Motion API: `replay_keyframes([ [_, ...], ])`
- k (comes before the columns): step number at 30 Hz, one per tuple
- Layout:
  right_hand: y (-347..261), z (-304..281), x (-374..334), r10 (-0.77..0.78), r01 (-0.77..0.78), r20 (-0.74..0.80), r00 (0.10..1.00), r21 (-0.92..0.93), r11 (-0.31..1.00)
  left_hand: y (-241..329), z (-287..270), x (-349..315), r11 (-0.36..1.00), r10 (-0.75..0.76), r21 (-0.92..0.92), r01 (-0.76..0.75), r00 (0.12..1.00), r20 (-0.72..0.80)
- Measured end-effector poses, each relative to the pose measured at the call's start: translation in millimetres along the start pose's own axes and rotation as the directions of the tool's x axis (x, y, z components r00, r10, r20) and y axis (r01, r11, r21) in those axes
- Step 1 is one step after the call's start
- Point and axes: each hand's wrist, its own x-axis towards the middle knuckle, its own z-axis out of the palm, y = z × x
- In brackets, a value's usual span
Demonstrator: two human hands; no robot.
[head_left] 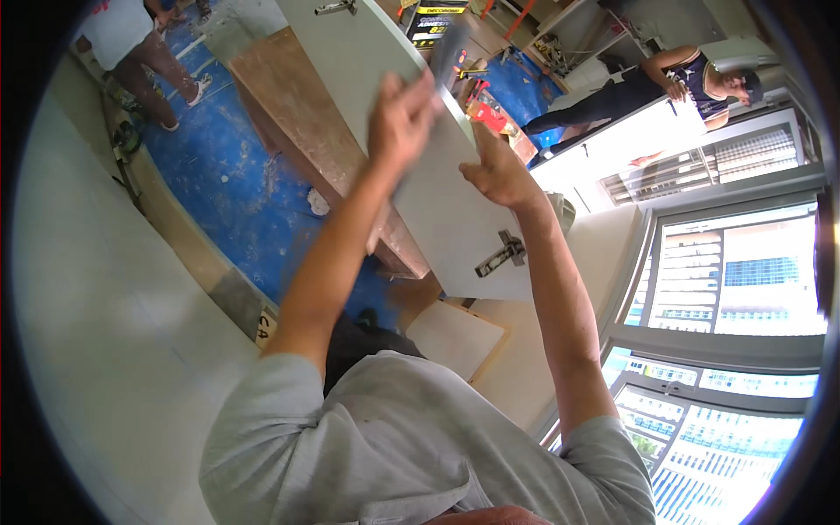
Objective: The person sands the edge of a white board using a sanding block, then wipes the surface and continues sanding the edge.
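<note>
A white cabinet door panel (437, 219) stands tilted in front of me, with metal hinges (503, 254) on its face. My left hand (402, 122), smeared by motion, is closed around a dark grey flat, bar-like thing (449, 54) at the panel's upper edge; its exact kind is too blurred to tell. My right hand (506, 171) grips the panel's right edge, thumb on the near face, the other fingers partly hidden. Just beyond it shows a red object (487, 115), which I cannot make out.
A brown wooden board or bench (302, 114) lies left of the panel, above blue floor sheeting (206, 166). A black and yellow container (433, 22) stands behind. One person (131, 44) is at the far left, another (691, 87) at the right beside windows (735, 271).
</note>
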Motion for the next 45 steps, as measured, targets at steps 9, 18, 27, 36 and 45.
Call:
replay_keyframes([
  [9,-12.8,-2.0,-0.5,-0.062,0.062,-0.016,0.998,0.045,0.997,-44.8,-0.4,56.6,0.977,0.167,-0.107,-0.184,0.975,-0.148],
  [18,-34.1,-2.9,-12.0,0.082,-0.082,-0.002,0.997,-0.008,0.997,-2.0,5.9,24.4,0.959,0.177,-0.209,-0.193,0.980,-0.092],
  [27,-25.0,-5.1,-10.6,0.024,-0.024,-0.003,1.000,-0.005,1.000,-6.1,3.0,-40.3,0.970,0.169,-0.154,-0.188,0.977,-0.134],
  [36,2.5,-3.2,-4.0,-0.060,0.059,-0.017,0.998,-0.075,0.995,17.6,10.7,-74.2,0.940,0.156,-0.286,-0.187,0.980,-0.127],
  [45,-8.5,-2.3,0.9,-0.121,0.116,-0.087,0.989,-0.054,0.992,-11.6,0.1,-9.9,0.994,-0.024,-0.105,0.020,0.999,-0.035],
])
